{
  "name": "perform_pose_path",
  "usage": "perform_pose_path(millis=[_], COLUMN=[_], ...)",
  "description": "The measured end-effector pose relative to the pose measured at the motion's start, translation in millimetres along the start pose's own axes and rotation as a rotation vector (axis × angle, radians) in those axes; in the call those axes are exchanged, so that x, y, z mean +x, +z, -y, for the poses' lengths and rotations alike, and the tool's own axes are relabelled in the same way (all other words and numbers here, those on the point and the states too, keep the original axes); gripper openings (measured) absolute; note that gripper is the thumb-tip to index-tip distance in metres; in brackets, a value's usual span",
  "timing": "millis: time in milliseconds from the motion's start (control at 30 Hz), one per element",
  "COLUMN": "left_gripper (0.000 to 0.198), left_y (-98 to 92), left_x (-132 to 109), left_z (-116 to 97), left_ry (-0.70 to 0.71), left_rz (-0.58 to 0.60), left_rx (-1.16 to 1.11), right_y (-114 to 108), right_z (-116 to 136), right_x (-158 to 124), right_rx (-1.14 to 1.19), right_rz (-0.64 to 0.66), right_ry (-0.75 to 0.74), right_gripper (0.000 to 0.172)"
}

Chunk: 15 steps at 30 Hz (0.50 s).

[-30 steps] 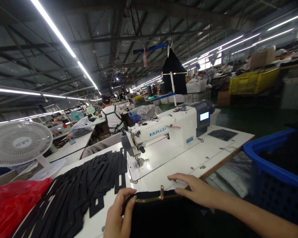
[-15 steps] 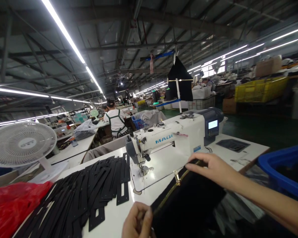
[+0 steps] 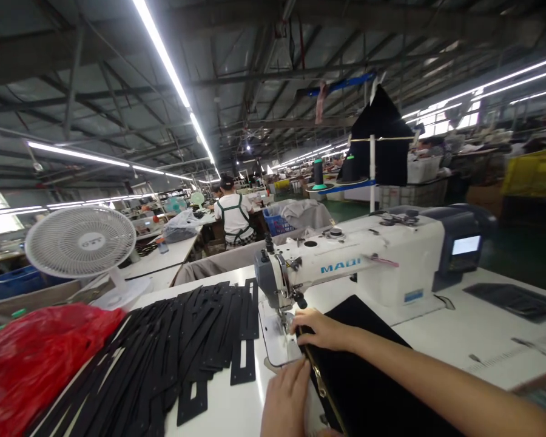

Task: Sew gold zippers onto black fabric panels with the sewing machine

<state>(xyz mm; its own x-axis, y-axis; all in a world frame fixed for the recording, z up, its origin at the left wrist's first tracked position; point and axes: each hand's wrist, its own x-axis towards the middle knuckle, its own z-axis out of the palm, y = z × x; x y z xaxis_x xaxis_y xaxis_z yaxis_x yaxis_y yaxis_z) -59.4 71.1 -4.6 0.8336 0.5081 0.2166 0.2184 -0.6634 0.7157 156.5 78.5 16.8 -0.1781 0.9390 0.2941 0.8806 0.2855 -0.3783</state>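
Note:
A black fabric piece [image 3: 368, 370] with a gold zipper [image 3: 324, 388] along its left edge lies on the white sewing table [image 3: 473, 340], under the arm of a white sewing machine [image 3: 368, 261]. My right hand [image 3: 321, 331] rests on the fabric's far corner beside the needle area [image 3: 286, 318], fingers curled on the cloth. My left hand [image 3: 287, 400] lies flat next to the zipper edge at the near side, fingers stretched toward the needle plate.
Several flat black cut pieces [image 3: 182, 352] are spread left of the machine. A red plastic bag [image 3: 31, 358] and a white desk fan [image 3: 82, 243] stand at the far left. Another person [image 3: 232, 215] sits at a table behind. A thread stand [image 3: 373, 164] rises behind the machine.
Both hands carried the black zippered fabric from the table's front edge up to the needle. The view has shifted toward the machine; the blue bin at the right is out of view.

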Motion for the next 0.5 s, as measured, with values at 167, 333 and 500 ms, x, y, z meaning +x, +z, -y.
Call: perform_pose_path(millis=[167,333,500], left_gripper=[0.120,0.120,0.077], left_y=[-6.4,-10.2,-35.1], left_x=[50.7,55.3,52.6], left_z=[8.6,-8.4,2.2], left_ry=[0.110,0.124,0.069], left_rz=[0.312,0.323,0.085], left_rx=[0.374,0.421,0.675], right_y=[-10.9,5.6,12.5], right_z=[-8.9,-13.3,-13.2], right_x=[-37.6,-86.9,-91.1], right_rx=[-0.023,-0.123,-0.191], right_rz=[-0.158,-0.037,-0.064], right_ry=[0.131,0.200,0.240], right_gripper=[0.035,0.055,0.057])
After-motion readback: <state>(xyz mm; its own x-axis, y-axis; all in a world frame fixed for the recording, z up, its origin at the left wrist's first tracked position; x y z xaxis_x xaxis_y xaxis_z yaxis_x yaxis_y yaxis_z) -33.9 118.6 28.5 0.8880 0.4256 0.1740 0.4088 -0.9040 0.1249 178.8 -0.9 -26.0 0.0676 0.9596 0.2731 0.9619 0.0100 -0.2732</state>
